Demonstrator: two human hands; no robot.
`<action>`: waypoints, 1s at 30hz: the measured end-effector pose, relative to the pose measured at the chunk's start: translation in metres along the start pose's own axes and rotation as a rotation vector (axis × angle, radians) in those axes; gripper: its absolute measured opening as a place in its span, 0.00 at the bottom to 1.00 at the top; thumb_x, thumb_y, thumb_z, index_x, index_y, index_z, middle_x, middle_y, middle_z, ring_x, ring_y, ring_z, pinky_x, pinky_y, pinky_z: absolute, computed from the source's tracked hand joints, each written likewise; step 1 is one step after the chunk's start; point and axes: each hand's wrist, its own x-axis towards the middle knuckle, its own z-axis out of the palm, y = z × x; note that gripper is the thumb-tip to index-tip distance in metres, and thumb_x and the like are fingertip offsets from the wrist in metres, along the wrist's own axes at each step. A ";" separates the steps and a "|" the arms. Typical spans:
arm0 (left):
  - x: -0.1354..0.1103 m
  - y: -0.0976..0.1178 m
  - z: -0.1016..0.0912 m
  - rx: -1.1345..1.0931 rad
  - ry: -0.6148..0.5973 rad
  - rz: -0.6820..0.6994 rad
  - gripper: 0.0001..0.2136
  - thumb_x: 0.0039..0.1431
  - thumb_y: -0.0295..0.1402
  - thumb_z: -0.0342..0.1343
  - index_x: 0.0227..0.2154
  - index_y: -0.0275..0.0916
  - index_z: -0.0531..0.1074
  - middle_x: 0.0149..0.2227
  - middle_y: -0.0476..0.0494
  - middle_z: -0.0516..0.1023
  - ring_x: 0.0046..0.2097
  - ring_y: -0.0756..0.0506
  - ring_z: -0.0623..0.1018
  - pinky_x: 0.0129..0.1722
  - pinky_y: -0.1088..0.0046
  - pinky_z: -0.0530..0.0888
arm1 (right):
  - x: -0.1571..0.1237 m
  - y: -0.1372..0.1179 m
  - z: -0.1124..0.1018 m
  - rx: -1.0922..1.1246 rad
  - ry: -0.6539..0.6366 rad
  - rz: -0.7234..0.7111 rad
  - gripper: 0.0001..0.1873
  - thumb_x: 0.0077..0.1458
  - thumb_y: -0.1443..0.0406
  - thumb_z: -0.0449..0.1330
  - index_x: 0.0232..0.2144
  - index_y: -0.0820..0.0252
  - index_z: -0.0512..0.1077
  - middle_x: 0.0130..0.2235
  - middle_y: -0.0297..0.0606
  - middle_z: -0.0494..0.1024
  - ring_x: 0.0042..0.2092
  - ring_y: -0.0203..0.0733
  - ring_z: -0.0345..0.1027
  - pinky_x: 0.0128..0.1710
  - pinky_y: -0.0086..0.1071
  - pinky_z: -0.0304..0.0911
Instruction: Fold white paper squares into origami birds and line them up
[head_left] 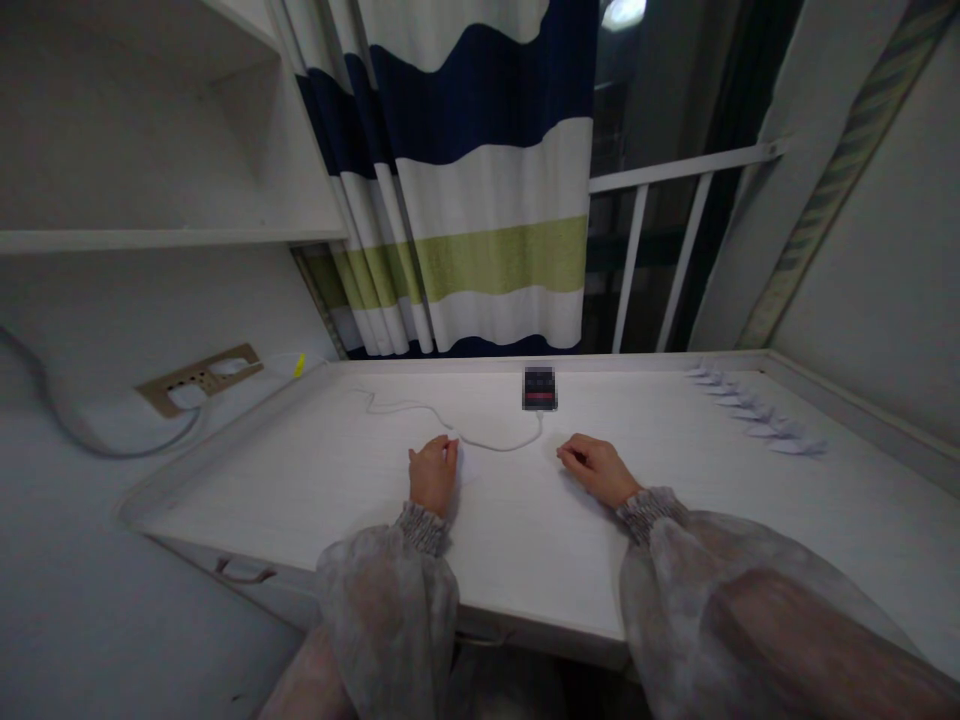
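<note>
My left hand (433,478) rests on the white desk with its fingers curled inward, close to a thin white cable (495,449). Along its thumb side is a faint pale patch, perhaps paper, too indistinct against the desk to name. What the curled fingers hold, if anything, is hidden. To the right, my right hand (598,470) lies on its side with fingers folded in and thumb near the forefinger; nothing shows in it. Beyond both hands, a small dark device with a blurred screen (540,388) is joined to the cable. Both forearms wear loose translucent sleeves with gathered cuffs.
Several folded white paper pieces (757,412) form a slanting row at the desk's (337,470) right. Wall sockets (199,380) with plugs sit at left, below a shelf (172,240). A striped curtain (487,200) and white railing (682,170) stand behind the raised back edge.
</note>
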 end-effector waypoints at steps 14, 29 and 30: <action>0.018 0.052 0.012 -0.912 -0.070 -0.109 0.15 0.50 0.44 0.47 0.20 0.35 0.65 0.17 0.52 0.64 0.22 0.53 0.64 0.21 0.79 0.61 | 0.008 -0.003 0.005 0.741 0.178 0.308 0.23 0.37 0.60 0.62 0.40 0.57 0.65 0.40 0.37 0.70 0.40 0.38 0.64 0.42 0.33 0.59; 0.015 0.094 0.062 -1.343 -0.763 -0.237 0.20 0.37 0.40 0.61 0.32 0.33 0.66 0.23 0.48 0.71 0.23 0.52 0.70 0.21 0.77 0.68 | 0.008 0.014 -0.010 1.083 0.165 0.686 0.14 0.33 0.63 0.65 0.26 0.66 0.72 0.24 0.38 0.77 0.26 0.37 0.68 0.27 0.30 0.62; 0.015 0.092 0.064 -1.334 -0.770 -0.228 0.19 0.37 0.39 0.61 0.31 0.32 0.66 0.23 0.47 0.71 0.23 0.51 0.71 0.21 0.77 0.68 | 0.007 0.014 -0.010 1.090 0.148 0.681 0.14 0.34 0.63 0.65 0.26 0.66 0.73 0.25 0.39 0.77 0.26 0.37 0.68 0.27 0.30 0.62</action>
